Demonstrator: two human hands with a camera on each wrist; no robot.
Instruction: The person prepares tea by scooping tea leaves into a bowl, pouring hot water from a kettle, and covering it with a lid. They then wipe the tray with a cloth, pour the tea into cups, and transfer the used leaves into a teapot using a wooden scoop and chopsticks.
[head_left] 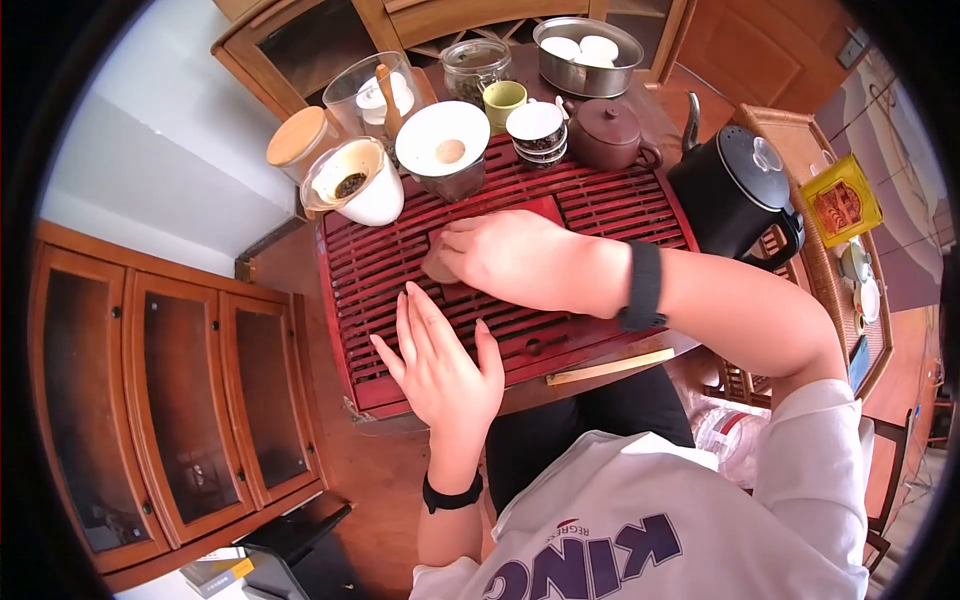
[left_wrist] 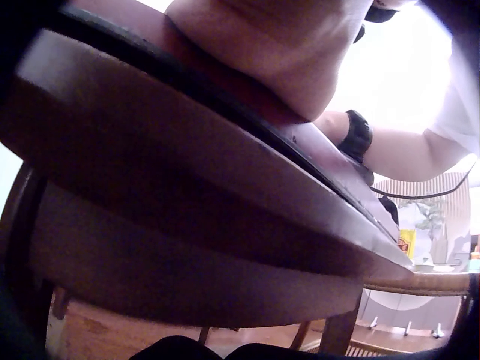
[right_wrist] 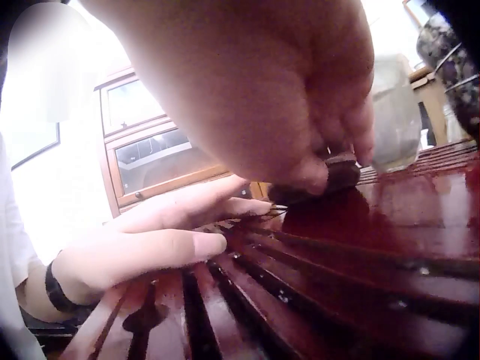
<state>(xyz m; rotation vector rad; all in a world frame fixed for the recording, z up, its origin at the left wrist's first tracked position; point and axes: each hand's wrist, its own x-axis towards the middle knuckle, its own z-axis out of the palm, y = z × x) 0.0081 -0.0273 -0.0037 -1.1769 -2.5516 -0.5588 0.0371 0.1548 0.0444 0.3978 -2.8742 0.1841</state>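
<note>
My right hand (head_left: 510, 258) reaches across the slatted red tea tray (head_left: 375, 290) and grips a small brown folded cloth (head_left: 438, 268). In the right wrist view the cloth (right_wrist: 343, 174) is down on the tray's smooth red panel, the fingers curled over it and hiding most of it. My left hand (head_left: 440, 360) rests on the tray's near left part, fingers straight and spread, fingertips just short of the cloth. Under it, the left wrist view shows mostly the tray's edge and the table rim (left_wrist: 187, 165).
Along the tray's far side stand a white cup with a tea strainer (head_left: 365, 190), a white-rimmed bowl (head_left: 440, 140), stacked small cups (head_left: 538, 135) and a clay teapot (head_left: 610, 135). A black kettle (head_left: 735, 190) stands right. A light wooden strip (head_left: 610, 367) lies along the near edge.
</note>
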